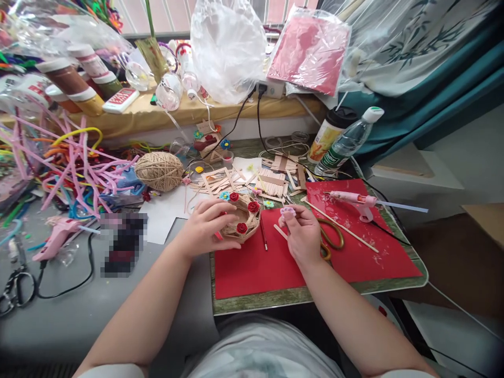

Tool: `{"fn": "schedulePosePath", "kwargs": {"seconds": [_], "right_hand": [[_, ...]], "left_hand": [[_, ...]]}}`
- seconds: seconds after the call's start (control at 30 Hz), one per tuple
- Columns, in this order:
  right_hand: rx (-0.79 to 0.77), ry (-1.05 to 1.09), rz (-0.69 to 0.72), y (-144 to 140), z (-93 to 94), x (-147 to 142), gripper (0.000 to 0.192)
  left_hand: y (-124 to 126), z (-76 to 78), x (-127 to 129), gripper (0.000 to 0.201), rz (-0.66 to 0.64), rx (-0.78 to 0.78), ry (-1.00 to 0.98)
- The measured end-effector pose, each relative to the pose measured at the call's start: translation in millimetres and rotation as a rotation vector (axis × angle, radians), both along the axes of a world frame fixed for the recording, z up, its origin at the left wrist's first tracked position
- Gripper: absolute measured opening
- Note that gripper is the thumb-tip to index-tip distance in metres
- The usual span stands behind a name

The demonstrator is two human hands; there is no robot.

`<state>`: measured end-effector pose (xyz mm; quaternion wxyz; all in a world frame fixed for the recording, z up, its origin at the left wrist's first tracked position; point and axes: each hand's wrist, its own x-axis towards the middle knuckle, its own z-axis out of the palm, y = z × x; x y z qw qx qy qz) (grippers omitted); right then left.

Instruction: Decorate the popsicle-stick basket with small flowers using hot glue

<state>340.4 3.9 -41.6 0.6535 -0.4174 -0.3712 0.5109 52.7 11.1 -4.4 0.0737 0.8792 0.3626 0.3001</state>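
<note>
My left hand [208, 226] is closed around the near left side of a small twine-wrapped basket [252, 231]. Red roses [241, 228] and a blue flower [224, 196] sit along its rim. Between the thumb and fingers of my right hand [305, 233] is a small pink-purple flower [288, 211], held to the right of the basket. Both hands are over a red sheet [252, 273]. A dark red pencil [263, 233] lies between them, and the gold-handled scissors [334, 233] lie beside my right hand, partly hidden by it.
A pink glue gun [352, 198] and a thin wooden stick [342, 226] lie on the red sheet's right. Behind are craft sticks [271, 181], a twine ball [159, 170] and a water bottle [348, 142]. Pink pipe cleaners [84, 163] and another glue gun [59, 236] are left.
</note>
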Motion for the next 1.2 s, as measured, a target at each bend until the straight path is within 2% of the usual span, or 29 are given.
{"fn": "schedulePosePath", "kwargs": {"seconds": [0.1, 0.3, 0.47, 0.6, 0.7, 0.8, 0.9, 1.0, 1.1, 1.2], "right_hand": [[0.012, -0.138, -0.059, 1, -2.0, -1, 0.029], [-0.001, -0.266, 0.152, 0, -6.6, -5, 0.030], [0.032, -0.535, 0.246, -10, -9.6, -12, 0.020], [0.074, -0.554, 0.265, -12, -9.8, -12, 0.020], [0.053, -0.468, 0.238, -9, -6.9, -11, 0.022], [-0.014, -0.199, 0.234, -3, -0.4, -7, 0.020], [-0.120, 0.165, 0.444, 3, 8.2, 0, 0.023], [-0.192, 0.321, 0.672, 4, 14.4, 6, 0.030], [-0.190, 0.368, 0.729, 2, 15.8, 10, 0.036], [-0.179, 0.416, 0.696, 2, 14.7, 12, 0.040]], "left_hand": [[0, -1.2, 4, 0.051, 0.009, -0.058, 0.062], [5, -5.7, -5, 0.035, 0.051, -0.084, 0.114], [10, -7.1, -11, 0.036, 0.182, -0.043, -0.040], [11, -8.4, -11, 0.043, 0.285, -0.047, -0.244], [11, -11.1, -12, 0.039, 0.265, -0.121, -0.372], [12, -13.9, -13, 0.039, 0.237, -0.166, -0.407], [13, -15.4, -14, 0.039, 0.239, -0.133, -0.336], [13, -15.1, -13, 0.040, 0.231, -0.121, -0.261], [13, -13.0, -13, 0.042, 0.162, -0.168, -0.289], [12, -10.0, -15, 0.041, 0.096, -0.221, -0.325]]}}
